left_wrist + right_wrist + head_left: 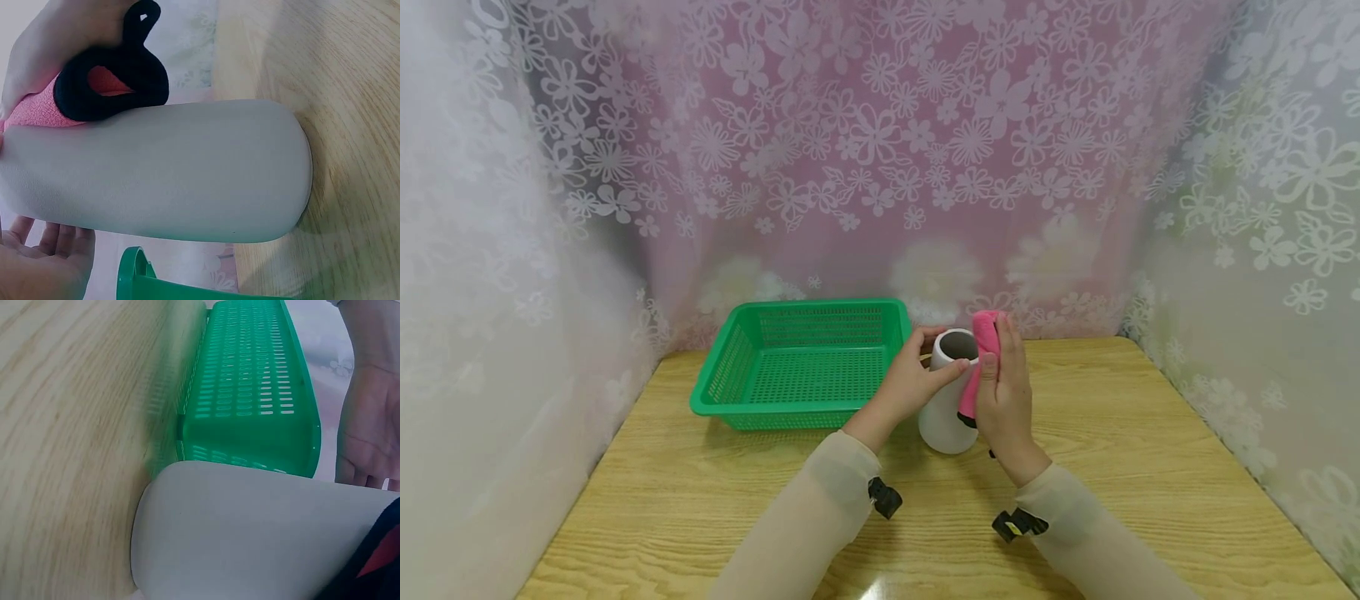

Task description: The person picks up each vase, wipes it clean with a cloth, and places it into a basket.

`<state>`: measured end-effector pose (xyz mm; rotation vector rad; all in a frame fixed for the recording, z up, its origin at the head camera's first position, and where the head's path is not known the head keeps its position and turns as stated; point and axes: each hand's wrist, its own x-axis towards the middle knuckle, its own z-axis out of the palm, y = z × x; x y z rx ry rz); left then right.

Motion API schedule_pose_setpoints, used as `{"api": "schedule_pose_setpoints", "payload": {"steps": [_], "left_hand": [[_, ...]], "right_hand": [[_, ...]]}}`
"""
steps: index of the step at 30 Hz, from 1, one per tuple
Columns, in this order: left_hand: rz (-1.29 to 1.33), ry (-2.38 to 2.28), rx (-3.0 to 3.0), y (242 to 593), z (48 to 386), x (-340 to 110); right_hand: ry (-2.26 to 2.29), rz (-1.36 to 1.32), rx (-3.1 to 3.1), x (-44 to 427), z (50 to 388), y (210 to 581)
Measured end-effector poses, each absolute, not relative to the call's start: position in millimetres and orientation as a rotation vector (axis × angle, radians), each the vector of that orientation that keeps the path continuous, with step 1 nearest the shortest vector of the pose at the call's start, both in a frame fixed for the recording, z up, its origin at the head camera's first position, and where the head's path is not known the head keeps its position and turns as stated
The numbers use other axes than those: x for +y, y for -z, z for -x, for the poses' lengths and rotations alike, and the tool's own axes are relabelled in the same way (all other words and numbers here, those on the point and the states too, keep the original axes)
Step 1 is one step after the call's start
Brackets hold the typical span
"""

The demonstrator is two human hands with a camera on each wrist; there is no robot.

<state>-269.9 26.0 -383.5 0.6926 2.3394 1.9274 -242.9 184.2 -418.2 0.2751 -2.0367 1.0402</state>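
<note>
A white, hollow cylindrical container (pixel 946 417) stands upright on the table, its round mouth facing up. My left hand (pixel 912 379) grips it near the rim, thumb on the near side and fingers round the far left. My right hand (pixel 1006 400) holds a folded pink cloth (pixel 986 333) with black edging against the container's right side. In the left wrist view, the cloth's black edge (pixel 78 100) touches the white wall (pixel 169 172), and the left hand (pixel 50 262) is beside it. The right wrist view shows the container's lower part (pixel 250 531) and the left hand (pixel 372 425).
A green perforated plastic basket (pixel 805 408) sits on the wooden table (pixel 1120 467) just left of the container. Flowered curtains (pixel 880 150) hang behind the table and along both sides. A small dark object (pixel 992 454) shows beside my right wrist.
</note>
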Motion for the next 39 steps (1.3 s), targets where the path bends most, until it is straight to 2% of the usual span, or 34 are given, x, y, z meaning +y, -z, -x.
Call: {"api": "schedule_pose_setpoints", "payload": {"steps": [30, 39], "left_hand": [[-0.687, -1.939, 2.330, 383.9, 270.7, 25.7], [-0.686, -1.929, 2.331, 384.5, 270.8, 26.0]], "right_hand": [[-1.436, -0.156, -2.208, 196.0, 247.3, 438.6], [-1.482, -0.041, -2.329, 199.7, 247.7, 449.3]]}}
